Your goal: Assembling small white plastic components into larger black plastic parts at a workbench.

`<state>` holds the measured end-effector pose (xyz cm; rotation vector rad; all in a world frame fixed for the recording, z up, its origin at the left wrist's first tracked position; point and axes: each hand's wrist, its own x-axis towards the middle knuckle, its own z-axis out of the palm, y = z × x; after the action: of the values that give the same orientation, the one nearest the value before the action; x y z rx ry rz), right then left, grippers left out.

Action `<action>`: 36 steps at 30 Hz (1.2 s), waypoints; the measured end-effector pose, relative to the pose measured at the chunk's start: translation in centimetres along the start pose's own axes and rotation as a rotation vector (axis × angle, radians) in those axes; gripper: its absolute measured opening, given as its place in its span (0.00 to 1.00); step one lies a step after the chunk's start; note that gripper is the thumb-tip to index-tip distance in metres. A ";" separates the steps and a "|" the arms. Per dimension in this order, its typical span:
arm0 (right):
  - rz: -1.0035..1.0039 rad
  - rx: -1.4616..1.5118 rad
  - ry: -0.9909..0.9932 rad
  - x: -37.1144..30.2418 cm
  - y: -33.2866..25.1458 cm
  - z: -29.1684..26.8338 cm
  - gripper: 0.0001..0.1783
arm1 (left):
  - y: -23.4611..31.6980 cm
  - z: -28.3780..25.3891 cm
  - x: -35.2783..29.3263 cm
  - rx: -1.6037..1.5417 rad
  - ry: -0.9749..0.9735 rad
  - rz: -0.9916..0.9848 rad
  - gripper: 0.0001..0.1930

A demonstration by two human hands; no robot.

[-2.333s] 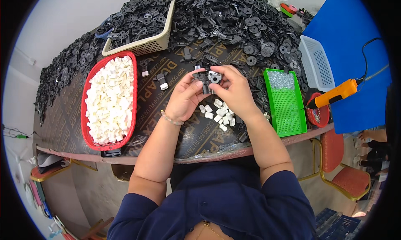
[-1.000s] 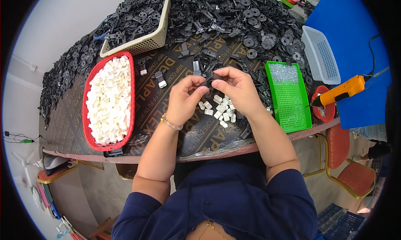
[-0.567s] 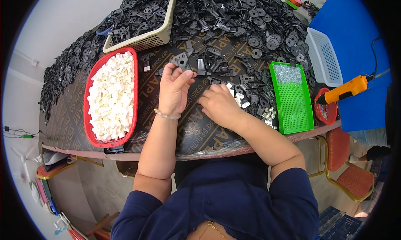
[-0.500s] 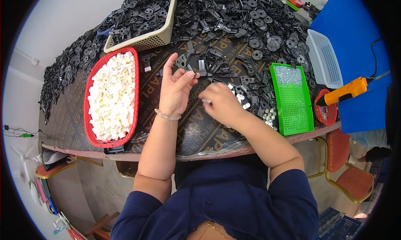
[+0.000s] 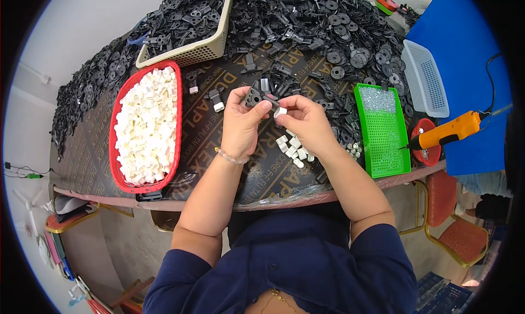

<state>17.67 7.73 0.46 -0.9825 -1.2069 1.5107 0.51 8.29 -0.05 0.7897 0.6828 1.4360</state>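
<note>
Over the middle of the table, my left hand [image 5: 240, 125] is closed on a black plastic bracket [image 5: 254, 97] with round holes. My right hand [image 5: 310, 127] pinches a small white plastic block [image 5: 280, 112] at the bracket's right end; my fingers hide how far the two join. Just below the right hand lies a cluster of loose white blocks [image 5: 294, 148]. To the left of my left hand rests a black bracket [image 5: 215, 96] with a white block on its end. More black brackets [image 5: 284, 84] are strewn beyond both hands.
A red basket [image 5: 179, 122] of white blocks stands left, below a cream basket [image 5: 219, 43] of black parts. Black parts [image 5: 306, 18] are heaped behind. At right are a green tray [image 5: 377, 169] with small metal pieces, an orange electric screwdriver [image 5: 451, 129], a red bowl [image 5: 432, 156] and a white basket [image 5: 429, 87].
My left hand has shifted right with the bracket. My right hand has moved up and brought a white block against it. The loose white blocks and the left-hand bracket are now uncovered.
</note>
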 end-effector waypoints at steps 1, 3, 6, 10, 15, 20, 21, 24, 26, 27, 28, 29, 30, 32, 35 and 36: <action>0.001 0.000 -0.001 -0.1 -0.2 0.3 0.15 | -0.1 -0.1 -0.1 0.005 -0.003 0.008 0.22; -0.009 0.191 0.034 -0.4 -0.8 0.8 0.14 | -0.2 0.0 -0.2 0.010 -0.005 0.017 0.22; -0.002 0.235 0.037 -0.3 -0.5 0.4 0.14 | 0.1 0.3 -0.3 0.077 0.030 0.052 0.25; -0.049 0.075 0.077 -0.6 -0.2 0.4 0.15 | -0.1 1.8 -0.8 0.144 0.058 0.165 0.25; -0.103 0.094 0.003 -0.7 -1.0 0.5 0.20 | 0.6 0.6 -0.4 0.008 -0.066 -0.015 0.21; -0.208 -0.227 -0.249 1.1 -2.0 -0.4 0.50 | 1.1 0.1 -0.5 -0.243 -0.329 -0.310 0.33; -0.210 -0.233 -0.244 1.4 -2.6 -0.2 0.50 | 1.5 0.8 -0.8 -0.194 -0.221 -0.265 0.33; -0.253 -0.063 -0.149 2.6 -4.6 1.3 0.42 | 2.0 0.3 -0.2 -0.005 -0.012 -0.036 0.33; -0.228 -0.236 -0.154 3.4 -5.2 2.8 0.42 | 2.6 -0.9 0.7 0.088 0.125 0.225 0.30; -0.205 -0.412 -0.153 3.8 -5.1 3.8 0.41 | 3.2 -1.3 0.8 0.171 0.204 0.360 0.27; -0.268 -0.570 -0.155 4.2 -4.5 4.7 0.41 | 3.5 -1.5 1.2 0.268 0.295 0.468 0.26; -0.291 -0.758 -0.173 4.2 -3.9 5.7 0.42 | 3.8 -1.8 1.4 0.366 0.388 0.576 0.25; -0.286 -0.827 -0.175 5.0 -2.8 6.5 0.43 | 4.5 -1.5 1.2 0.444 0.416 0.620 0.24; -0.291 -0.842 -0.220 7.1 -1.5 7.5 0.46 | 5.7 -1.7 1.3 0.506 0.437 0.712 0.24; -0.668 -0.811 -0.249 9.6 1.2 7.7 0.48 | 6.0 -2.4 1.6 0.576 0.439 0.810 0.23; -0.664 -0.808 -0.259 9.9 1.1 7.8 0.48 | 5.8 -2.8 1.6 0.589 0.442 0.807 0.23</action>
<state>7.64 15.47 0.58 -0.7454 -2.1524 0.6142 -5.06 9.96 3.11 1.3124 1.2457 2.2174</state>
